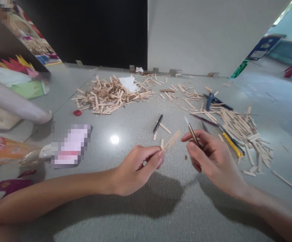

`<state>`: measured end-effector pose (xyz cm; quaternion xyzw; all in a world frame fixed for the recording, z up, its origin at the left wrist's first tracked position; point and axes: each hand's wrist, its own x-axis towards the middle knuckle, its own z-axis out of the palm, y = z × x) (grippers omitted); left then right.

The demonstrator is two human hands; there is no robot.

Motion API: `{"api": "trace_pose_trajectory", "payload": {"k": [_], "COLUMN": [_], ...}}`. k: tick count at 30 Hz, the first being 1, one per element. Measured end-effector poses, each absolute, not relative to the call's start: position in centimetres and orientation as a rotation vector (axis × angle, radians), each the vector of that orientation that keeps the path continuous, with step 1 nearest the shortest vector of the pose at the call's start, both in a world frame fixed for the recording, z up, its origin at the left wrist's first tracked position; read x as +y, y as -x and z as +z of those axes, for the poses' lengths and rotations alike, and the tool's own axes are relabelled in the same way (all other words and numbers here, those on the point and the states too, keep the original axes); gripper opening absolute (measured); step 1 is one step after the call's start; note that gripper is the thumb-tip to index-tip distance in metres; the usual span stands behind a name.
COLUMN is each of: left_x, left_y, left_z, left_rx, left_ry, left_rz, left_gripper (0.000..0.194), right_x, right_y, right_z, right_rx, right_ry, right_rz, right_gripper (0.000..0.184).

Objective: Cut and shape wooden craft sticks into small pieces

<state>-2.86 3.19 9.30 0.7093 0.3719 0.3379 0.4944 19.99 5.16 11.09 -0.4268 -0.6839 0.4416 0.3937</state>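
Between the thumb and fingers of my left hand (142,168) is pinched a wooden craft stick (174,138), its free end tilted up to the right and slightly blurred. My right hand (208,154) grips a slim craft knife (192,132) like a pen, its pale blade tip pointing up and away. The blade is apart from the stick. Just beyond my left hand, a short black tool (158,123) lies across loose stick pieces (165,127). Close to my right hand rest a yellow utility knife (233,144) and a dark red pen-like tool (204,119).
A heap of cut sticks (105,97) with white tissue (129,83) lies at back left; more sticks (239,122) are spread on the right beside blue-handled cutters (210,100). A phone (72,144) and an orange packet (4,148) are at left. Upright boards (211,37) stand behind.
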Motion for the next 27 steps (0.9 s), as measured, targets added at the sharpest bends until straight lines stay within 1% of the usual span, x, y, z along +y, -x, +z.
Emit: {"api": "trace_pose_trajectory", "payload": {"k": [3, 4, 6, 8, 11, 14, 17, 20, 27], "left_x": [3.2, 3.2, 3.2, 3.2, 3.2, 3.1, 3.1, 3.1, 2.9], "left_y": [2.9, 2.9, 2.8, 2.7, 2.6, 2.7, 2.8, 2.9, 3.0], "left_z": [9.3, 9.2, 9.1, 9.0, 9.0, 9.0, 9.1, 9.2, 9.6], "left_rx": [0.898, 0.889, 0.854, 0.833, 0.907, 1.008, 1.029, 1.028, 1.023], "left_ry": [-1.713, -1.658, -1.515, -1.431, -1.492, -1.609, -1.714, -1.775, -1.799], "left_rz": [0.814, 0.8, 0.774, 0.773, 0.869, 0.99, 1.08, 1.127, 1.106], "left_gripper": [0.043, 0.044, 0.043, 0.039, 0.035, 0.031, 0.028, 0.026, 0.026], "right_x": [5.2, 5.2, 5.2, 5.1, 4.7, 4.2, 3.7, 3.5, 3.5], "right_y": [-19.9, -19.9, -19.8, -19.9, -20.3, -20.9, -21.2, -21.2, -21.3], "right_z": [10.7, 10.6, 10.5, 10.5, 10.5, 10.6, 10.9, 11.3, 11.4], "right_rx": [-1.67, -1.673, -1.741, -1.871, -2.083, -2.245, -2.349, -2.396, -2.383], "right_ry": [1.044, 1.041, 1.051, 1.08, 1.056, 0.863, 0.749, 0.732, 0.727], "right_rz": [1.251, 1.255, 1.167, 0.943, 0.397, -0.145, -0.426, -0.513, -0.537], "right_gripper": [0.03, 0.031, 0.029, 0.022, 0.017, 0.021, 0.024, 0.022, 0.022]}}
